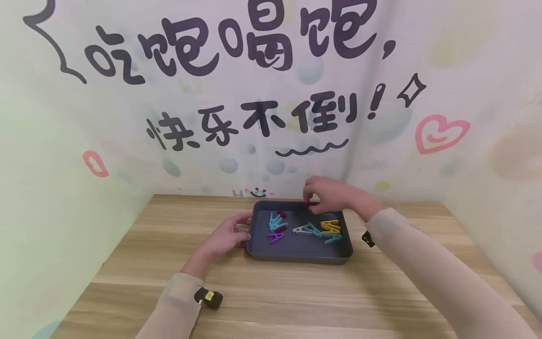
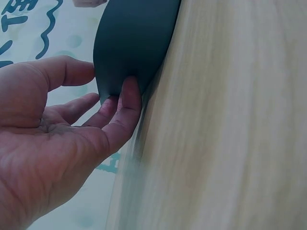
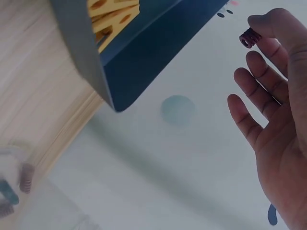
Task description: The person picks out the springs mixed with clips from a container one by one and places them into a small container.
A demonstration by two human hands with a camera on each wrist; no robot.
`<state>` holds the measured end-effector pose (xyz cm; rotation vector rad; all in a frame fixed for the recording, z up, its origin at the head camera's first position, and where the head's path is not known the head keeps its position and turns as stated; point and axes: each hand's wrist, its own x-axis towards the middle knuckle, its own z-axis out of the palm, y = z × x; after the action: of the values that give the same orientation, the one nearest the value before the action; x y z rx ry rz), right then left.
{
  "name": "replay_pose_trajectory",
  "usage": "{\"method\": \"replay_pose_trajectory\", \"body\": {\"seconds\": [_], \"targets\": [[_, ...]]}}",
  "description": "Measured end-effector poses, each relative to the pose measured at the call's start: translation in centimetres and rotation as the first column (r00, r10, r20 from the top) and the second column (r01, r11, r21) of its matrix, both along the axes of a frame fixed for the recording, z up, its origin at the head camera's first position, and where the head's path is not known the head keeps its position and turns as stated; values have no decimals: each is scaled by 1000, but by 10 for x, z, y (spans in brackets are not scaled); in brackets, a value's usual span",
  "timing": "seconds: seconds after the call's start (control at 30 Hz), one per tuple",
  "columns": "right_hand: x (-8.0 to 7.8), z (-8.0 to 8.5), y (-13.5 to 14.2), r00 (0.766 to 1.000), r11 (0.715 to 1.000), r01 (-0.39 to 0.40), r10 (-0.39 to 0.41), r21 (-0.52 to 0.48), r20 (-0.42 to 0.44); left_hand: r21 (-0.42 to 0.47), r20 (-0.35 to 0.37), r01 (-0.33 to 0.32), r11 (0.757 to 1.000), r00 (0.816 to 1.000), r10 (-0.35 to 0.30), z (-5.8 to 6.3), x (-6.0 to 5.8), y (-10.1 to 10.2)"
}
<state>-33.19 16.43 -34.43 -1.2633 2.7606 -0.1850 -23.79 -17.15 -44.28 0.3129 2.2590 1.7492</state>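
Between thumb and index finger, my right hand (image 1: 328,193) pinches a small dark red coil spring (image 3: 249,38), held over the far right rim of the tray. The other fingers of that hand are spread and lightly bent. A dark grey rectangular tray (image 1: 296,257) lies on the table. My left hand (image 1: 226,235) rests its fingertips against the outside of the tray's left end, with the thumb at the rim. Inside the tray lie purple (image 1: 276,238), light blue (image 1: 273,221), grey (image 1: 301,230), teal (image 1: 314,230) and yellow clothespins (image 1: 330,226), and dark red pieces (image 1: 281,213).
The wood-grain table (image 1: 271,301) meets a printed cloth wall (image 1: 203,174) just behind the tray. A clear container (image 3: 14,163) with dark coiled and teal pieces appears at the lower left of the right wrist view. Each sleeve carries a black wrist camera (image 1: 208,298).
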Motion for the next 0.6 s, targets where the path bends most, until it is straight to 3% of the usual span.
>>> {"method": "replay_pose_trajectory", "body": {"seconds": [0.6], "targets": [[8,4,52,996,996,-17,10,-84,-87,-8,3,-7,1000,1000,7,3,2,1]]}}
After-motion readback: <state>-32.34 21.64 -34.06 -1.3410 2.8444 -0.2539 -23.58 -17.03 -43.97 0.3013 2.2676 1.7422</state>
